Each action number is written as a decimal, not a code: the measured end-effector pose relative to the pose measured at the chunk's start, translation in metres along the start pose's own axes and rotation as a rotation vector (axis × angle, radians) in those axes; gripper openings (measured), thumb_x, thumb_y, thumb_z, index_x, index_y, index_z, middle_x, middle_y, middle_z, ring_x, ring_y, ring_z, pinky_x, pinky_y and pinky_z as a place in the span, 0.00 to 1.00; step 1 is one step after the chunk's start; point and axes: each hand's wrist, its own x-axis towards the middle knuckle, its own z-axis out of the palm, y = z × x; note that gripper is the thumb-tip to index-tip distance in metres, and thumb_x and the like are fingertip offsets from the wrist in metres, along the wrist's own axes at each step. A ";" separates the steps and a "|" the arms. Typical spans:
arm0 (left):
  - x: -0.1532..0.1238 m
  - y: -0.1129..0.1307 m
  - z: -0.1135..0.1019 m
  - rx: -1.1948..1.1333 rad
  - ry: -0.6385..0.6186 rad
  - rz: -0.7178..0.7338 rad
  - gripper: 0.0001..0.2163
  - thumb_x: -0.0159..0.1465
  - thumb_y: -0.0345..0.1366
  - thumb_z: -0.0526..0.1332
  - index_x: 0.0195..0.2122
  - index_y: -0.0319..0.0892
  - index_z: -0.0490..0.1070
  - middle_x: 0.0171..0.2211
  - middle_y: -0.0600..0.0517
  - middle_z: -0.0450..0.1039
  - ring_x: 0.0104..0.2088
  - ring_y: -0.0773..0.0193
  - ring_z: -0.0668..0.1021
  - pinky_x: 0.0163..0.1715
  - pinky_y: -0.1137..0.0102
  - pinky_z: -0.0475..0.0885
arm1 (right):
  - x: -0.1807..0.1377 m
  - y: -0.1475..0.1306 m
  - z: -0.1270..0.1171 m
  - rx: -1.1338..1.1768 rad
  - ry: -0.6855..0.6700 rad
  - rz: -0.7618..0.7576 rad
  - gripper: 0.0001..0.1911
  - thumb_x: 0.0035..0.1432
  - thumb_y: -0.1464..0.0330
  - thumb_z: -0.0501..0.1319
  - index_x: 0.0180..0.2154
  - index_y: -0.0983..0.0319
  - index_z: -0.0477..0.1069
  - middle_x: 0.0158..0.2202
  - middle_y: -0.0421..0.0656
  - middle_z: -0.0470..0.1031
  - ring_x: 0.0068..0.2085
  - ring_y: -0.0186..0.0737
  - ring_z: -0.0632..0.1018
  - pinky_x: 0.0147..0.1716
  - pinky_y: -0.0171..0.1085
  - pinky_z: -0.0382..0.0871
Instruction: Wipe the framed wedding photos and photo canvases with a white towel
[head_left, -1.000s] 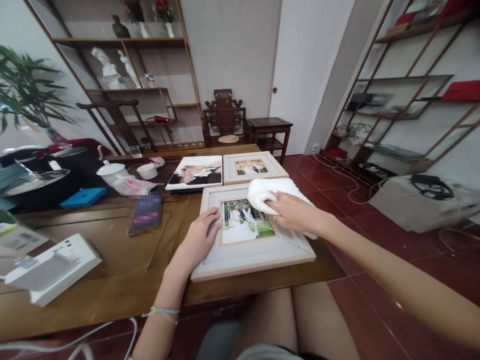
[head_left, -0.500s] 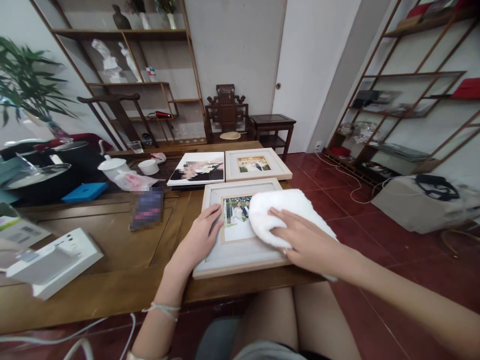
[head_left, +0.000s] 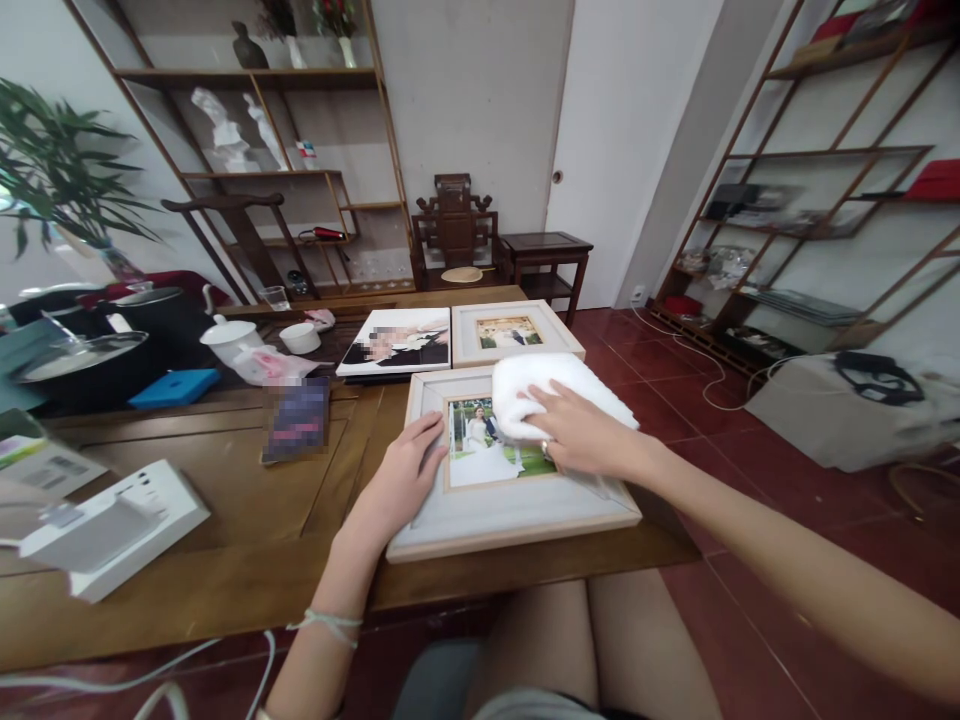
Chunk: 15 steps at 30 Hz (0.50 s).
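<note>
A light wooden picture frame (head_left: 517, 540) lies face up near the table's front edge, with a wedding photo (head_left: 480, 455) in its middle. My left hand (head_left: 409, 465) rests flat over the frame's left border, fingers stretched and thumb apart. In my right hand (head_left: 577, 425) is a folded white towel (head_left: 536, 375), pressed onto the frame's upper right part. That towel covers the photo's upper right corner and some of the far border. A second framed photo (head_left: 517, 350) and a white-edged photo panel (head_left: 394, 340) lie just beyond.
On the wooden table (head_left: 247, 500), a white box with a charger (head_left: 142, 530) lies at left. Farther back are a blue box (head_left: 172, 387), a white teapot (head_left: 232, 340), a small white bowl (head_left: 300, 338) and a black pot (head_left: 90, 370). Red tiled floor (head_left: 750, 480) lies at right.
My right hand has moved the towel away from me and slightly left, uncovering the photo's lower right and the frame's near right corner. My left hand stays on the left border.
</note>
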 end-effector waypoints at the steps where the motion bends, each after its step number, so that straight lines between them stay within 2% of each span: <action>1: 0.000 0.000 0.000 0.003 0.000 -0.001 0.19 0.65 0.38 0.50 0.53 0.33 0.67 0.57 0.40 0.65 0.57 0.54 0.68 0.57 0.58 0.62 | -0.012 -0.010 -0.005 0.028 -0.025 -0.022 0.21 0.49 0.77 0.53 0.46 0.68 0.72 0.55 0.57 0.66 0.61 0.54 0.59 0.57 0.53 0.50; 5: 0.000 -0.001 0.002 0.017 0.012 0.006 0.19 0.65 0.37 0.49 0.52 0.33 0.67 0.56 0.40 0.66 0.57 0.55 0.68 0.58 0.58 0.61 | -0.055 -0.052 -0.024 0.135 -0.140 0.011 0.20 0.49 0.77 0.53 0.45 0.68 0.72 0.58 0.60 0.61 0.61 0.56 0.59 0.58 0.53 0.52; 9: 0.000 -0.001 0.003 0.033 0.019 0.013 0.18 0.65 0.36 0.49 0.52 0.33 0.68 0.56 0.40 0.66 0.57 0.54 0.68 0.57 0.58 0.62 | -0.068 -0.077 -0.026 0.214 -0.151 -0.006 0.21 0.48 0.76 0.53 0.46 0.67 0.71 0.60 0.59 0.59 0.62 0.57 0.57 0.58 0.55 0.50; 12: 0.000 -0.001 0.001 0.031 0.014 0.043 0.17 0.65 0.36 0.50 0.51 0.36 0.68 0.56 0.41 0.66 0.56 0.55 0.69 0.57 0.58 0.63 | -0.057 -0.076 -0.015 0.229 -0.115 0.012 0.23 0.47 0.77 0.54 0.47 0.67 0.70 0.61 0.58 0.57 0.63 0.55 0.53 0.60 0.55 0.46; 15: 0.000 -0.001 0.000 0.021 0.003 0.056 0.17 0.65 0.37 0.50 0.51 0.36 0.69 0.56 0.41 0.66 0.57 0.55 0.68 0.57 0.59 0.63 | -0.038 -0.056 -0.003 0.177 -0.052 0.055 0.23 0.47 0.77 0.55 0.47 0.68 0.70 0.61 0.58 0.56 0.63 0.52 0.53 0.61 0.52 0.45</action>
